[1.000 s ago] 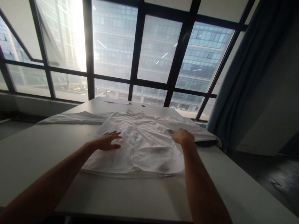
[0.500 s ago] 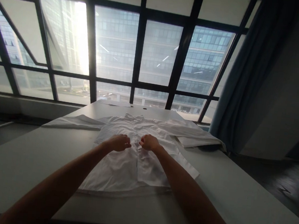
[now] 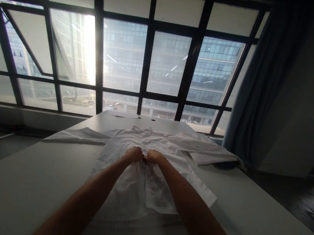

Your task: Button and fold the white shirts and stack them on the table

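A white long-sleeved shirt (image 3: 127, 189) lies spread out on the table, its collar toward the window and its sleeves out to both sides. Over the front opening, around mid-chest, my left hand (image 3: 134, 154) and my right hand (image 3: 153, 156) meet with their fingers closed. Both pinch the shirt's front edges where the two halves come together; the fingertips hide whatever button may be there. Below my hands the front slit runs down toward the hem, with the edges lying close together.
The white table (image 3: 26, 182) reaches to a large window (image 3: 124, 58) in a dark frame. A flat white sheet (image 3: 122, 114) lies at its far edge, near two small dark holes. A blue curtain (image 3: 248, 104) hangs on the right.
My left hand has moved right and now touches my right hand at the shirt's front opening. Half a second ago a gap lay between them. The view has tilted up slightly.
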`<state>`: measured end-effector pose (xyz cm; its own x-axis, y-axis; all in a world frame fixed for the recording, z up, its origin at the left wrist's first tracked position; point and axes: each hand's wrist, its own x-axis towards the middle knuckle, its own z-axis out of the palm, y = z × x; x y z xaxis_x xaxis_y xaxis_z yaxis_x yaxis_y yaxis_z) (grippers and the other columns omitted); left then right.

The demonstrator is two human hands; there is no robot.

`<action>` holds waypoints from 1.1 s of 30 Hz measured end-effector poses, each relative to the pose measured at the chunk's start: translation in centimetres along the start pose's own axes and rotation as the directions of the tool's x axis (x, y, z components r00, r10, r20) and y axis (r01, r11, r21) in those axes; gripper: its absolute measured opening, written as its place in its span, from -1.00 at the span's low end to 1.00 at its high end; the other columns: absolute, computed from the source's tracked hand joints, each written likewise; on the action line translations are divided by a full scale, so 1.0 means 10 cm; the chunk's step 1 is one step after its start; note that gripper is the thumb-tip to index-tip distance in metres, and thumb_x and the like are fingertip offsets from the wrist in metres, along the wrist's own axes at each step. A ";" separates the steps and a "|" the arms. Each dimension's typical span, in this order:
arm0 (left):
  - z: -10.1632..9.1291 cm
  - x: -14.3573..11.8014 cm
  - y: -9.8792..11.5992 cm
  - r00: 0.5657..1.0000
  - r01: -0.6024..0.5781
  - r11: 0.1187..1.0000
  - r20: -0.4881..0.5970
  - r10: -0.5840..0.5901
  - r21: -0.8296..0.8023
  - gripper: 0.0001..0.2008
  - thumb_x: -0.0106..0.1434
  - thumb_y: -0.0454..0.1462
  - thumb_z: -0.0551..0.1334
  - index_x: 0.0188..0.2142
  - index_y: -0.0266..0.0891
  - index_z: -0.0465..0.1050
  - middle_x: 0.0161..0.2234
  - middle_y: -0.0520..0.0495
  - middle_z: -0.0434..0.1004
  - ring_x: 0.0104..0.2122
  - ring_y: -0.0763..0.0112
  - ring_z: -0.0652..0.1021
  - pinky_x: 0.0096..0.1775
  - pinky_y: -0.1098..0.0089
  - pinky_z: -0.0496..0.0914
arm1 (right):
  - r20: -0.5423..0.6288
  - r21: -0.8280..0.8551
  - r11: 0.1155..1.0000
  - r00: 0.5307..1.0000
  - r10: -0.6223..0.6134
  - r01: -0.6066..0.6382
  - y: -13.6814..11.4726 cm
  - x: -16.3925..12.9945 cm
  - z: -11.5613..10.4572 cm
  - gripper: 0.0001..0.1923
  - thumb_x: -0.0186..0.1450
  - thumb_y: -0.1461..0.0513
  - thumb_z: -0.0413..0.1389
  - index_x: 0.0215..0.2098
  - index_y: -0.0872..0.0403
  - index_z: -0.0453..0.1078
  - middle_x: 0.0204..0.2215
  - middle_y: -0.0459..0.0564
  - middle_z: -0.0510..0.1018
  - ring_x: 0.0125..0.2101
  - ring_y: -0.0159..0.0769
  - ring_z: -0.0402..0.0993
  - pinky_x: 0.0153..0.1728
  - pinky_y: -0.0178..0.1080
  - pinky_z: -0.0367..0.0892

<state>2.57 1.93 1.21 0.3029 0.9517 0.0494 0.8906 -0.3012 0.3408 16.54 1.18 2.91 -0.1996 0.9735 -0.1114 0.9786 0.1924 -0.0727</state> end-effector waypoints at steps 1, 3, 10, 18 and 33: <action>0.04 0.00 0.02 0.999 0.025 1.000 -0.043 -0.024 0.011 -0.76 0.23 -0.22 0.24 -0.20 -0.28 0.62 -0.24 -0.28 0.64 -0.19 0.11 0.61 -0.22 0.28 0.45 | 0.010 0.008 1.000 1.000 -0.018 0.018 0.01 -0.01 0.01 -0.65 0.22 0.05 0.18 -0.17 0.10 0.60 -0.20 0.15 0.65 -0.13 -0.11 0.58 -0.23 -0.32 0.40; 0.13 0.00 0.04 0.992 0.069 0.997 -0.105 -0.066 0.026 -0.75 0.21 -0.21 0.24 -0.19 -0.26 0.63 -0.20 -0.27 0.64 -0.14 0.09 0.60 -0.19 0.29 0.43 | -0.007 0.010 0.999 0.999 -0.035 0.035 0.02 -0.02 0.03 -0.66 0.24 0.08 0.16 -0.17 0.13 0.60 -0.20 0.17 0.65 -0.15 -0.09 0.59 -0.23 -0.30 0.41; 0.24 -0.03 0.03 0.981 0.074 0.997 -0.182 -0.075 -0.010 -0.73 0.24 -0.20 0.21 -0.14 -0.18 0.63 -0.14 -0.22 0.64 -0.08 0.13 0.58 -0.12 0.31 0.41 | -0.138 -0.028 0.999 0.989 -0.049 0.045 0.00 -0.05 0.17 -0.64 0.32 0.14 0.07 -0.04 0.14 0.54 -0.07 0.23 0.60 -0.03 -0.05 0.54 -0.14 -0.24 0.42; 0.25 -0.11 0.11 0.975 0.061 0.996 -0.217 -0.047 0.058 -0.71 0.27 -0.20 0.18 -0.10 -0.15 0.61 -0.16 -0.17 0.64 -0.09 0.16 0.60 -0.08 0.30 0.41 | -0.109 -0.022 0.999 0.994 -0.031 0.029 -0.03 -0.09 0.10 -0.69 0.29 0.22 0.11 -0.05 0.16 0.54 -0.05 0.25 0.59 -0.05 -0.05 0.55 -0.13 -0.25 0.42; 0.31 -0.07 0.01 0.966 0.027 1.000 -0.258 -0.028 -0.009 -0.72 0.19 -0.22 0.22 -0.11 -0.17 0.57 -0.20 -0.11 0.64 -0.17 0.21 0.59 -0.14 0.34 0.40 | -0.048 0.265 0.964 0.998 0.043 -0.029 0.15 -0.06 0.00 -0.78 0.21 0.23 0.13 -0.52 0.19 0.51 -0.63 0.07 0.55 -0.53 -0.26 0.55 -0.50 -0.39 0.33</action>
<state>3.52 1.03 -1.68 0.1796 0.9429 0.2804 0.8953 -0.2748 0.3507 18.12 0.86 2.91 -0.1550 0.9856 -0.0671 0.9358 0.1247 -0.3297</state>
